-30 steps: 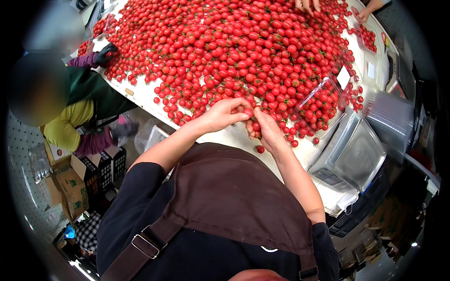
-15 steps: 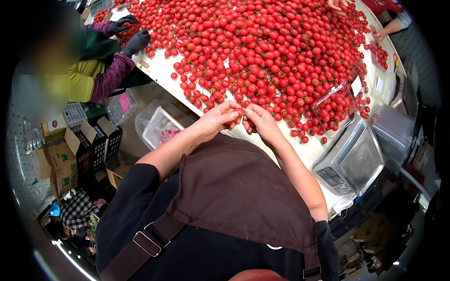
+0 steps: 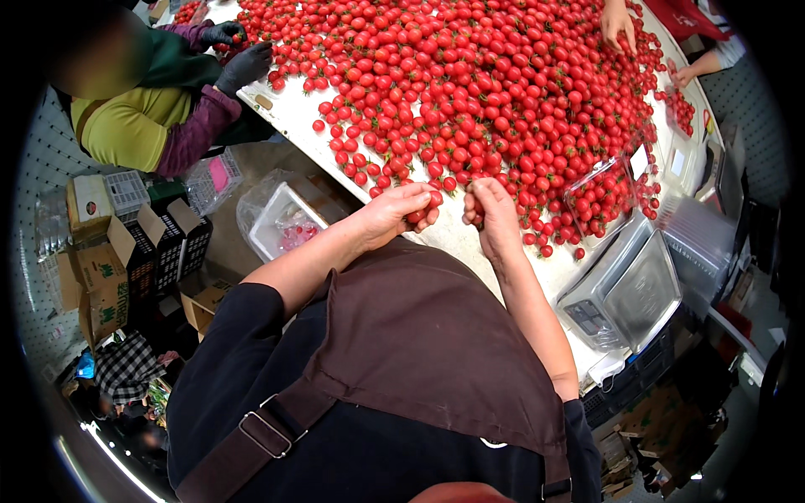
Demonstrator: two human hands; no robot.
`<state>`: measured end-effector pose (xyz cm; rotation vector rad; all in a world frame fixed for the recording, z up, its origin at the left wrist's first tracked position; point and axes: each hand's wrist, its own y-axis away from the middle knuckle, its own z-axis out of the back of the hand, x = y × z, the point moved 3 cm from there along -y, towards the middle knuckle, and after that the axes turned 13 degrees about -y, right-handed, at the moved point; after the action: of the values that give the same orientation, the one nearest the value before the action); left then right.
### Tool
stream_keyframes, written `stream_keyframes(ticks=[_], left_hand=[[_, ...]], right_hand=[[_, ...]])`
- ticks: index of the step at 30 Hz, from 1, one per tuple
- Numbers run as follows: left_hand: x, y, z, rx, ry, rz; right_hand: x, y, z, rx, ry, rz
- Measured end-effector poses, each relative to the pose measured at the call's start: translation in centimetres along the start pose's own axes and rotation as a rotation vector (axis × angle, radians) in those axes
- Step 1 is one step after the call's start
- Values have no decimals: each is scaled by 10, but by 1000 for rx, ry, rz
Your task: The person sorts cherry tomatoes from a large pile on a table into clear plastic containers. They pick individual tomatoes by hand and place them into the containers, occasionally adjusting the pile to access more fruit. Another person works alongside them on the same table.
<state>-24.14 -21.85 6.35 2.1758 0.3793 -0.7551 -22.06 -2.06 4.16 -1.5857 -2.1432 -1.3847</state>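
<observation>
My left hand (image 3: 394, 214) is closed around cherry tomatoes; one red cherry tomato (image 3: 435, 199) shows at the thumb and fingertips, with part of another below it in the fingers. A short gap to the right, my right hand (image 3: 496, 211) has its fingers curled in; whatever they pinch is mostly hidden. Both hands are over the near edge of a white table (image 3: 524, 272). Just beyond them spreads a large heap of cherry tomatoes (image 3: 470, 92), many with green stems. A clear plastic tub of cherry tomatoes (image 3: 599, 205) stands right of my right hand.
Stacked clear containers (image 3: 625, 289) stand at the table's right edge. Below the left edge is a white bin (image 3: 281, 222), near cardboard boxes (image 3: 105, 281) and black crates (image 3: 180, 260). A co-worker's gloved hand (image 3: 243, 69) is at the far left, another person's bare hand (image 3: 618, 25) at the far right.
My hands have moved apart, the right one drawing away to the right. More of the tomatoes in my left hand shows. Another person's hand has come further over the heap at the far right.
</observation>
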Motion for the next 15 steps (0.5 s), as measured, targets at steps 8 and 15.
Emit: stream_keyframes(ticks=[8,15], left_hand=[[17,64,91,-268,-532,91],[111,178,218,-394,-1728,459]], right_hand=[[-27,-8,-32,115,462,221],[-31,-8,-55,433,677,-89]])
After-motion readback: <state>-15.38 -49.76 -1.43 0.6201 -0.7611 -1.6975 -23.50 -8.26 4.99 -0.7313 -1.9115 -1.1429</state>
